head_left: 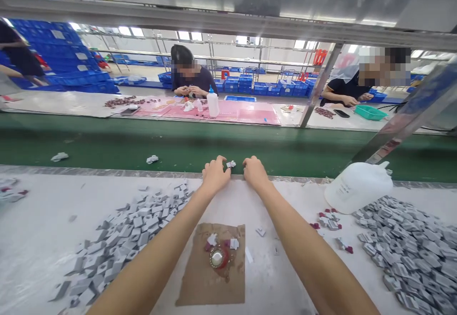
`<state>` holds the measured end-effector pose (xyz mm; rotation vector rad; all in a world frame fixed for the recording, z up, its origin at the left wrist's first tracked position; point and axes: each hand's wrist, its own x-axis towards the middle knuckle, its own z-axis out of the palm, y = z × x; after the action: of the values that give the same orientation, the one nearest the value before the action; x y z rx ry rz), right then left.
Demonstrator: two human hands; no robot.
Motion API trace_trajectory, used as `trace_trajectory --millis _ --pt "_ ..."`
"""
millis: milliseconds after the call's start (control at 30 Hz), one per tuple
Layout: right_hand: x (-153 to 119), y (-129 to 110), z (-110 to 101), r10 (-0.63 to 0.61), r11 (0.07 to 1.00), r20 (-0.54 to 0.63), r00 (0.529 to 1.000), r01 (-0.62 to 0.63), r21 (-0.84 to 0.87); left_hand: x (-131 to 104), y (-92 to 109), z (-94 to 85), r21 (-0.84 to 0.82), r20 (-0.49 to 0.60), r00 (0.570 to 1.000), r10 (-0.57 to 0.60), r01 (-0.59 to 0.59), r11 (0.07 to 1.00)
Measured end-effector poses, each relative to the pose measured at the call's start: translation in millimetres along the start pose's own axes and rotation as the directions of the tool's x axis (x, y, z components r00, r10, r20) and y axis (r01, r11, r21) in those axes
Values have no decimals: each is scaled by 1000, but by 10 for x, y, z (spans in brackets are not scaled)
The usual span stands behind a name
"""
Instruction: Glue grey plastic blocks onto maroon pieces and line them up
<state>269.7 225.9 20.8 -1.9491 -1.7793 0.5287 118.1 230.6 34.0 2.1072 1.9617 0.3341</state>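
Observation:
Both arms reach forward to the near edge of the green belt. A small white-and-grey plastic piece (231,164) lies on the belt's edge between my hands. My left hand (215,174) is just left of it, thumb and forefinger apart, the fingertips close to the piece. My right hand (254,170) is to its right with a gap between, fingers loosely bent and nothing seen in them. Between my forearms lies a brown cardboard sheet (210,291), bearing a small round pot (217,258) with a red rim and two white pieces with dark red parts.
Grey plastic pieces are heaped at left (124,229) and right (410,243). A white plastic bottle (357,187) leans by the right heap. Similar clusters sit on the green belt (107,139). A metal post (321,86) rises beyond; two people work across the belt.

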Motion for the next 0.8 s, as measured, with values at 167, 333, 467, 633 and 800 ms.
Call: trace_trajectory --millis 167,333,467,633,800 --pt "-395 7 -167 7 987 26 1000 -12 160 -733 -520 -250 123 -19 994 103 -100 987" --pt "-1311 114 -391 -32 958 81 996 7 288 -1174 -991 -297 208 -57 994 93 -79 975" --pt "-1950 257 -324 -77 927 135 988 21 374 -1250 -1089 -213 220 -87 992 89 -68 973" --pt "-2487 583 -8 -137 922 -18 990 134 363 -1251 -1063 -148 205 -133 989 70 -42 978" --pt "-2737 783 145 -169 920 -96 981 191 343 -1105 -1014 -155 159 -171 983 68 -40 986"
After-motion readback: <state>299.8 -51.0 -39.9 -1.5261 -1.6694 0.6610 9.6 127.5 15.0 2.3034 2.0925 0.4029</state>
